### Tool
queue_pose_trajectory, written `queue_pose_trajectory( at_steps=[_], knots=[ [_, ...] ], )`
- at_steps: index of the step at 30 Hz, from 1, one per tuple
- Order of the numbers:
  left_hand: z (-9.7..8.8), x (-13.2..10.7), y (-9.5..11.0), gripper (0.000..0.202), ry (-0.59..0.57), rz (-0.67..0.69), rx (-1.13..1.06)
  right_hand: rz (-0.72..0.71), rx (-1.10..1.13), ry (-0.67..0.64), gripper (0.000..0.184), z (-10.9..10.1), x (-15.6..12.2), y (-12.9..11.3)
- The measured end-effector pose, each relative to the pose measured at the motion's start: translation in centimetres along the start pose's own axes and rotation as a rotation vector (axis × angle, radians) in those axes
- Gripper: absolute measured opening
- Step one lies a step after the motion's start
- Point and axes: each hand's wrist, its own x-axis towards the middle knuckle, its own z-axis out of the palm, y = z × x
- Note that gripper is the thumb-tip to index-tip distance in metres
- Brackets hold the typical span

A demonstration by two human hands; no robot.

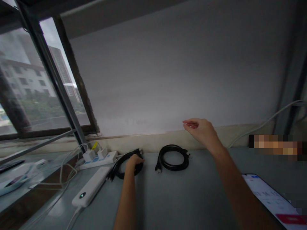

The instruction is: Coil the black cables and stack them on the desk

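Two coiled black cables lie side by side on the grey desktop. My left hand (134,162) reaches down over the left cable coil (119,163), its fingers closed around the coil's right side and partly hidden. Plug ends show at that coil's lower left and upper right. The right cable coil (173,167) rests flat in a neat ring, with plugs at its left and right sides. My right hand (201,130) is raised in front of the wall, above and to the right of this coil and apart from it. Its fingers are bent towards the thumb, with nothing visible between them.
Left of the coils lie a white power bank (92,188) with a small round display and a white power strip (98,161) holding plugs. Loose white cords (62,172) run nearby. A lit phone (271,198) lies at the right. Behind are a wall and window.
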Motion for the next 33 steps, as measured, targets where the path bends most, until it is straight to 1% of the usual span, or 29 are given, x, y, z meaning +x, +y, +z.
queue_pose_trajectory(
  at_steps=[2, 3, 5, 7, 9, 13, 15, 16, 17, 18, 20, 21, 23, 25, 28, 31, 33],
  knots=[
    [-0.7, -0.1, 0.0, 0.03, -0.036, -0.029, -0.068, 0.0, 0.002, 0.001, 0.021, 0.0, 0.0, 0.0],
    [-1.1, -0.2, 0.0, 0.033, -0.031, -0.039, -0.106, 0.001, 0.0, -0.001, 0.021, 0.0, 0.0, 0.0],
    [-2.3, -0.6, 0.1, 0.038, 0.037, -0.056, -0.175, -0.001, -0.004, -0.014, 0.02, 0.1, -0.1, -0.1],
    [-3.6, -1.2, 0.3, 0.039, 0.164, -0.074, -0.23, -0.008, -0.012, -0.039, 0.02, 0.2, -0.2, -0.3],
    [-5.1, -2.1, 0.5, 0.039, 0.316, -0.082, -0.288, -0.018, -0.028, -0.067, 0.019, 0.3, -0.4, -0.5],
    [-8.1, -4.8, 1.0, 0.045, 0.589, -0.035, -0.437, -0.048, -0.064, -0.127, 0.018, 0.9, -0.7, -1.1],
    [-9.4, -6.3, 1.5, 0.046, 0.683, 0.031, -0.526, -0.071, -0.063, -0.16, 0.018, 1.2, -0.9, -1.4],
    [-9.9, -7.1, 1.8, 0.046, 0.719, 0.095, -0.6, -0.09, -0.054, -0.18, 0.018, 1.4, -1.1, -1.7],
    [-10.4, -7.8, 2.1, 0.044, 0.739, 0.191, -0.737, -0.117, -0.035, -0.204, 0.019, 1.5, -1.3, -2.0],
    [-10.7, -8.6, 2.6, 0.042, 0.722, 0.283, -0.867, -0.153, -0.005, -0.232, 0.019, 1.6, -1.5, -2.3],
    [-11.1, -10.1, 3.5, 0.04, 0.62, 0.432, -1.076, -0.237, 0.073, -0.32, 0.021, 1.8, -2.1, -3.0],
    [-11.2, -10.8, 4.0, 0.043, 0.563, 0.496, -1.153, -0.273, 0.112, -0.374, 0.023, 1.9, -2.4, -3.4],
    [-11.3, -12.1, 4.9, 0.049, 0.489, 0.586, -1.256, -0.333, 0.185, -0.486, 0.027, 2.1, -3.1, -3.9],
    [-11.3, -13.0, 5.5, 0.052, 0.434, 0.644, -1.299, -0.38, 0.257, -0.563, 0.032, 2.5, -3.7, -4.4],
    [-11.1, -14.0, 6.3, 0.052, 0.354, 0.68, -1.326, -0.439, 0.366, -0.632, 0.038, 3.2, -4.4, -4.8],
    [-11.0, -14.7, 7.1, 0.049, 0.277, 0.716, -1.362, -0.482, 0.464, -0.711, 0.038, 3.5, -5.0, -5.5],
    [-10.8, -15.2, 7.7, 0.045, 0.227, 0.765, -1.398, -0.501, 0.534, -0.741, 0.038, 3.5, -5.3, -6.1]
  ],
)
